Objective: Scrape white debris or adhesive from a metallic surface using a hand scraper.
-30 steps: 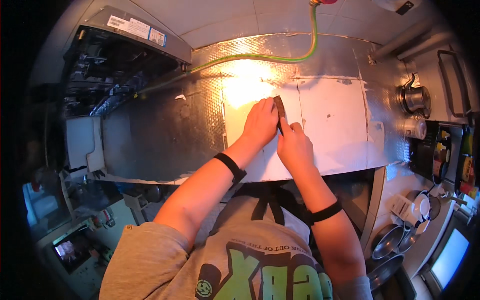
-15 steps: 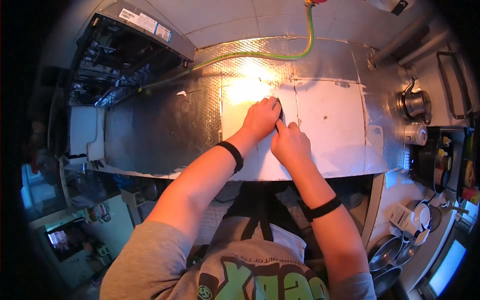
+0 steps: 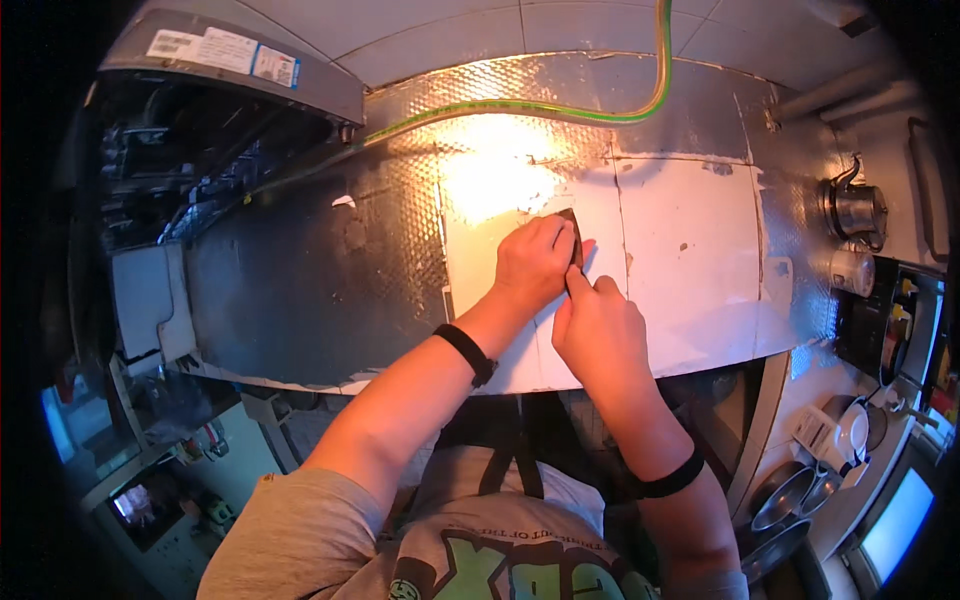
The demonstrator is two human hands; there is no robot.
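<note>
Over the white tiled part of the counter [image 3: 690, 235], both my hands meet at a knife-like tool with a narrow, dark, pointed blade [image 3: 575, 236]. My right hand [image 3: 603, 325] is closed around its near end, index finger stretched along it; the handle is hidden in the palm. From the left, my left hand [image 3: 535, 262] presses curled fingers against the blade near its tip. The tip points away from me, close to the tile surface; whether it touches cannot be made out. Embossed silver foil [image 3: 405, 215] with ragged edges covers the counter left of my hands.
A gas stove [image 3: 215, 140] stands at the far left. From it a green-edged hose [image 3: 490, 106] runs along the back and up the wall. A metal kettle [image 3: 856, 212] and a pale can [image 3: 852, 271] stand at the right. Pans [image 3: 780, 497] lie lower right.
The view has shifted, bringing the counter closer. Both hands have come slightly nearer the front edge together with the tool, and more of its blade shows.
</note>
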